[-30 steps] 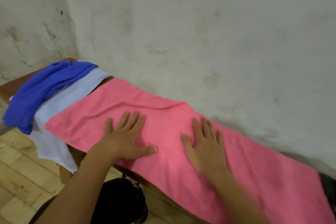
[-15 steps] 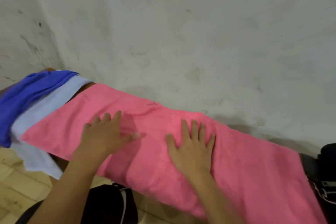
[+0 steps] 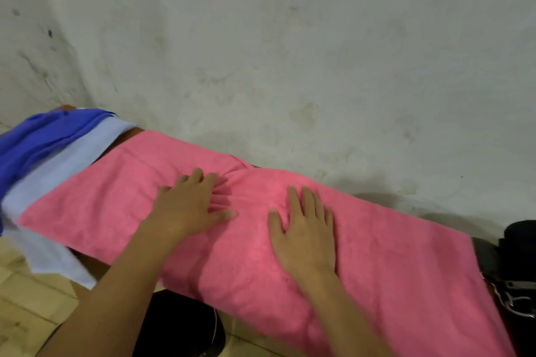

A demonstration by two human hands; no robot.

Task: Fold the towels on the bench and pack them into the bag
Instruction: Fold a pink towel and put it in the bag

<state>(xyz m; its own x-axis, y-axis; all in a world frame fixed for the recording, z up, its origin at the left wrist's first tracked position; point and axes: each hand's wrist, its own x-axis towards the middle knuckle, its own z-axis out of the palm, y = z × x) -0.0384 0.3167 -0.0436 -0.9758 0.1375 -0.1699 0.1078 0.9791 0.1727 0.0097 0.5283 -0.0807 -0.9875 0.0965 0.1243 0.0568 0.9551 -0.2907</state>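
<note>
Head view: pink towel (image 3: 377,264) spread lengthwise along the worktop (image 3: 127,136), near edge draping over the front. Left hand (image 3: 188,209) flat on the towel, fingers (image 3: 200,180) straight and fanned, holding nothing, small creases bunched at the tips. Right hand (image 3: 304,238) just beside it, palm down, fingers straight and slightly spread, pressing the cloth. At the far left end, pale blue towel (image 3: 58,174) partly under the pink one, dark blue towel (image 3: 37,139) heaped on top. Black bag (image 3: 519,243) at the right edge, touching the pink towel's end. Stained wall (image 3: 290,52) behind.
</note>
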